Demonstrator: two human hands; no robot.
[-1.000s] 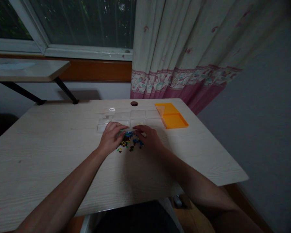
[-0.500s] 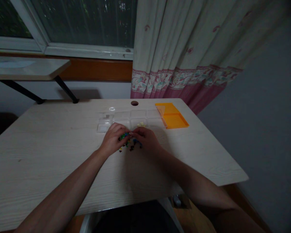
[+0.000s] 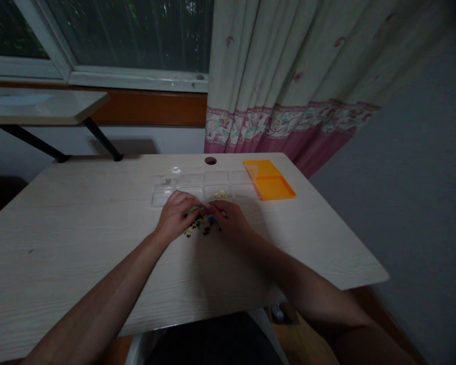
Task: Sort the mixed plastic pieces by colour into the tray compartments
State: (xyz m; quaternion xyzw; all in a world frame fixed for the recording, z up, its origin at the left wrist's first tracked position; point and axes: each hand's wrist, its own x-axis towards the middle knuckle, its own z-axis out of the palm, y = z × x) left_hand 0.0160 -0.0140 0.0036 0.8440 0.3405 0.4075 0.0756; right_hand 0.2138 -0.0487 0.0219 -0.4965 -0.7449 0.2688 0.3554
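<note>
A pile of small coloured pieces (image 3: 206,230), in black, green, blue, yellow and red, lies on the pale table between my hands; their exact kind is too small to tell. My left hand (image 3: 176,217) is at the pile's left side, thumb and fingers drawn together over it. From the right, my right hand (image 3: 231,219) reaches in with its fingertips pinched close to the left ones. Whatever the fingertips hold is too small to make out. Just beyond them sits a clear divided tray (image 3: 217,177), with pale yellow pieces (image 3: 221,194) in one near compartment.
An open orange case (image 3: 275,188) lies at the tray's right end, partly under its clear plastic. Behind is a round hole (image 3: 210,160) in the table (image 3: 79,253). A raised shelf (image 3: 41,114) on black legs stands at the back left, a curtain (image 3: 251,121) at the back.
Both hands stay over the pile with small finger movements. The left thumb and fingers have shifted slightly, and more of the coloured pieces show between the hands.
</note>
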